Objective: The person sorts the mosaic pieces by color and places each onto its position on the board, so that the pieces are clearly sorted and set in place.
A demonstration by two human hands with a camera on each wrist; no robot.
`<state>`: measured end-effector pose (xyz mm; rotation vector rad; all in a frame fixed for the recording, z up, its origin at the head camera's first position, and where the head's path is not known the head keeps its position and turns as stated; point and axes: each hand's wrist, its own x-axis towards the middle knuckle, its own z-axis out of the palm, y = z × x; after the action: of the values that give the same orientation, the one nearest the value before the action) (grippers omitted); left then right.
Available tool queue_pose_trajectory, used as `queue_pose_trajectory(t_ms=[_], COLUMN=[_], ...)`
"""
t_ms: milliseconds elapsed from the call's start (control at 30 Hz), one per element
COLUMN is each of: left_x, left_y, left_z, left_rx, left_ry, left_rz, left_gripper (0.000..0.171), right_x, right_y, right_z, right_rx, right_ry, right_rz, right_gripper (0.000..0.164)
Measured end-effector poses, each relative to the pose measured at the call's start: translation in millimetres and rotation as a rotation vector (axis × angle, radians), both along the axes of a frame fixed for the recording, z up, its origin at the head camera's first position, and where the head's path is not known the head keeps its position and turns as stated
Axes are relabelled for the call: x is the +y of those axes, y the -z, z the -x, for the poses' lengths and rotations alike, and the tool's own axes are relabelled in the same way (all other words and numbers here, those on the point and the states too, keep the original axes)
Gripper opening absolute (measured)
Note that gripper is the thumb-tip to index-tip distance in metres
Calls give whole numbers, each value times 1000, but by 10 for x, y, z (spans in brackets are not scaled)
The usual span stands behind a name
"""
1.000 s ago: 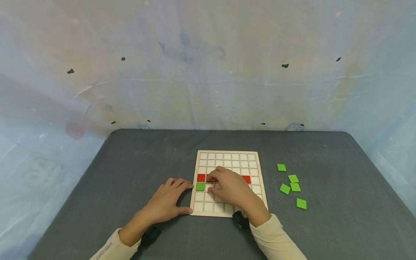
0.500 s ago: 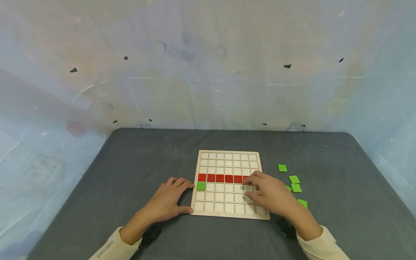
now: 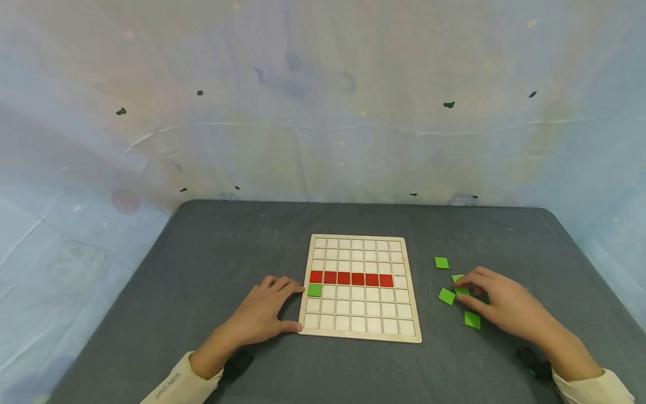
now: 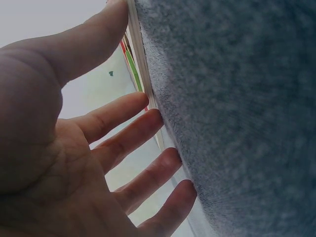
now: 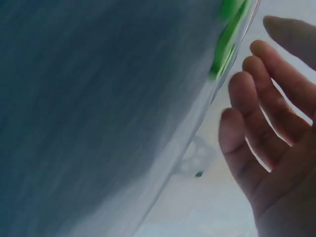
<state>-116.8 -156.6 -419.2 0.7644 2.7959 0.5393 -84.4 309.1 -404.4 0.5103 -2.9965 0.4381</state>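
A wooden grid board (image 3: 363,339) lies flat on the dark table. Its middle row carries several red tiles (image 3: 344,278), the cell at that row's right end being bare. One green tile (image 3: 315,290) sits below the leftmost red one. My left hand (image 3: 262,314) touches the board's left edge with thumb and fingertips, fingers spread, as the left wrist view (image 4: 94,133) also shows. Over the loose green tiles (image 3: 446,296) to the right hovers my right hand (image 3: 504,306), fingers loosely bent and thumb apart. In the right wrist view nothing is between its fingers (image 5: 242,89).
Another loose green tile (image 3: 441,262) lies farther back, and one more green tile (image 3: 472,320) lies nearer me. The dark cloth-covered table (image 3: 242,235) ends at a pale patterned curtain (image 3: 323,112) behind and at the sides.
My right hand has left the red row and moved right, off the board, to the loose green tiles. The red tiles it covered now show. My left hand has stayed at the board's edge.
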Motion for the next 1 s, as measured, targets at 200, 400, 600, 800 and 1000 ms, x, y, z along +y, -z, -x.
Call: queue_pose_trajectory(t_ms=[200,400,600,800,1000], left_x=[-5,-5,-3,-2,5], left_y=[14,5,-35,-29,-23], left_z=[-3,-4,7,-4,-17], left_rx=[4,10,25,7,4], left_ry=[6,12,23,17,10], left_rz=[-13,-20,-29,-34,-30], left_gripper=[67,66,65,66,65], right_x=[299,374,286,232,237], right_y=[31,105,163,137,155], right_z=[-62,-133,-237,-272,-308], right_rx=[85,129,158,108,55], right_ry=[-41,-61,-54,-8,-23], right_rz=[-35,-78,-99,-93,-42], right_gripper=[20,19,22,28,34])
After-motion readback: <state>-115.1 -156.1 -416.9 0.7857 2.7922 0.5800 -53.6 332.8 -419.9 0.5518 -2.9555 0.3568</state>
